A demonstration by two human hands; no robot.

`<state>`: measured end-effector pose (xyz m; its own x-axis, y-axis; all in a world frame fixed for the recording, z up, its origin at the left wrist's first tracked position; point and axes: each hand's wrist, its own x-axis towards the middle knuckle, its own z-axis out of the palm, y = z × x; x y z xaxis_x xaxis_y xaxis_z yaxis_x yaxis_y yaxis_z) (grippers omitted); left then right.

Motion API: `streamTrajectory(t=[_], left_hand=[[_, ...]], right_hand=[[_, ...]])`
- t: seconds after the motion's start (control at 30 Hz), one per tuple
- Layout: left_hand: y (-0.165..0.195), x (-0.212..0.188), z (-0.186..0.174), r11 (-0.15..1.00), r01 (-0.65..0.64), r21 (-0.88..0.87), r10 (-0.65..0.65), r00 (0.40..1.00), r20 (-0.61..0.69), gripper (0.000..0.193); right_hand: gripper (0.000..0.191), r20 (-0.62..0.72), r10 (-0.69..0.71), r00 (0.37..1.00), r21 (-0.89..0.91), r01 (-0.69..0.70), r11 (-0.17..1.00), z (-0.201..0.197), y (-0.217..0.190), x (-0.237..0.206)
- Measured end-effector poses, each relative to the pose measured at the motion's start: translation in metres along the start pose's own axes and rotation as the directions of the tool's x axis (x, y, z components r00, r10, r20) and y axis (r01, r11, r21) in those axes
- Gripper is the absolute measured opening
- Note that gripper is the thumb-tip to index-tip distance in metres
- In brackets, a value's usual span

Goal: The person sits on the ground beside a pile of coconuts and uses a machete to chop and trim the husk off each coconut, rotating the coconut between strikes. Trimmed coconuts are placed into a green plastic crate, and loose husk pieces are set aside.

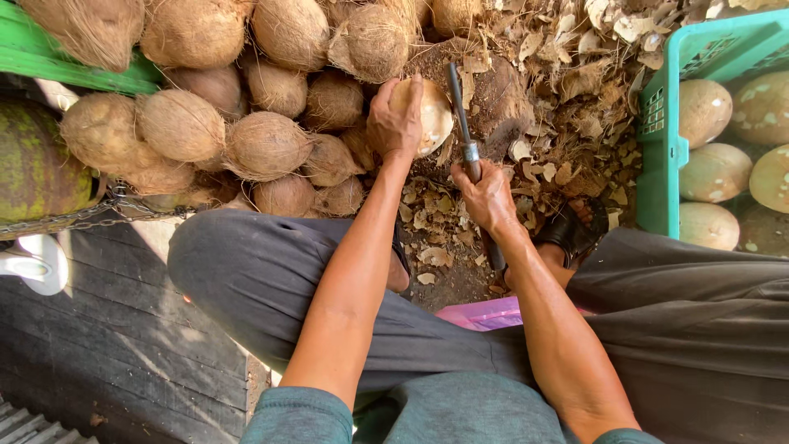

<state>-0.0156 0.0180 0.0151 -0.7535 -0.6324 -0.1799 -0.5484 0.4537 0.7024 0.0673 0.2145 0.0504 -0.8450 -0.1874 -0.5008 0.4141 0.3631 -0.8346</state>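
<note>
My left hand [394,123] grips a pale, partly peeled coconut [431,115] and holds it down on a dark wooden block [493,94]. My right hand [486,197] is closed around the handle of a dark chopping knife [460,111]. The blade points away from me and lies just to the right of the coconut, close against it. Both forearms reach forward between my knees, which are covered by grey trousers.
A heap of brown husked coconuts [263,144] lies at the left and back, under a green crate edge [49,57]. A green plastic crate [662,148] at the right holds peeled coconuts [715,173]. Shell chips [575,82] litter the ground. A sandalled foot [575,230] rests nearby.
</note>
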Motion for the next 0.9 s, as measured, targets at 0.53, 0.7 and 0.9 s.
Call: streamTrajectory(t=[0.53, 0.7, 0.9], left_hand=[[-0.004, -0.013, 0.000, 0.997, -0.017, -0.078, 0.016, 1.000, -0.011, 0.059], [0.000, -0.009, 0.003, 0.998, 0.009, -0.069, -0.011, 1.000, -0.028, 0.057], [-0.004, -0.005, 0.001, 0.986, -0.144, -0.085, 0.142, 0.989, -0.028, 0.073]], right_hand=[[0.041, -0.057, -0.050, 0.997, 0.021, 0.051, 0.998, 0.002, -0.007, 0.000], [0.037, -0.040, -0.028, 0.999, 0.008, 0.028, 1.000, 0.003, -0.007, 0.003], [0.043, -0.123, -0.074, 0.990, 0.064, 0.082, 0.995, 0.002, -0.008, 0.003]])
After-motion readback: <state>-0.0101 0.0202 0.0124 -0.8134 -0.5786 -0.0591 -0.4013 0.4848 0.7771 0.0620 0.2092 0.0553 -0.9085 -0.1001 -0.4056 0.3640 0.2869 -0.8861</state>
